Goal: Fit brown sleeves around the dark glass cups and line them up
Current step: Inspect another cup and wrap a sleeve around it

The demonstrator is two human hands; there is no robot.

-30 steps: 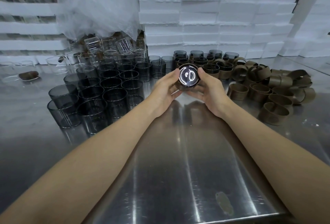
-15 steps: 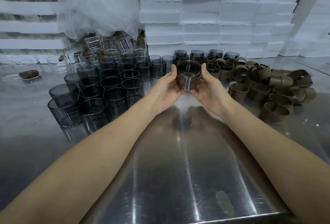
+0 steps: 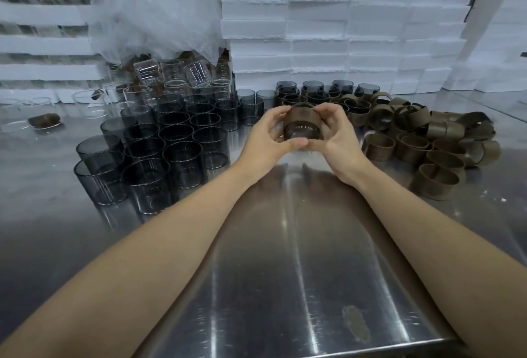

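Both hands hold one dark smoked-glass cylindrical cup (image 3: 304,132) above the brushed stainless-steel table (image 3: 285,272), near its far middle. The left hand (image 3: 266,136) curls round the cup's left side and the right hand (image 3: 338,138) round its right side, with the two thumbs touching under its near edge. A brown band-shaped sleeve (image 3: 303,116) wraps the cup's upper part, and bare dark glass shows below it. Whether the cup's mouth faces up or down cannot be told. To the left stands a tight cluster of bare dark glass cups (image 3: 171,144). Behind the hands, a group of already sleeved dark cups (image 3: 328,94) stands near the stacked white foam blocks (image 3: 342,29). To the right lies a loose heap of empty brown sleeves (image 3: 427,141). Clear glass beakers (image 3: 171,78) are piled at the back left under a crumpled translucent plastic sheet (image 3: 159,7).
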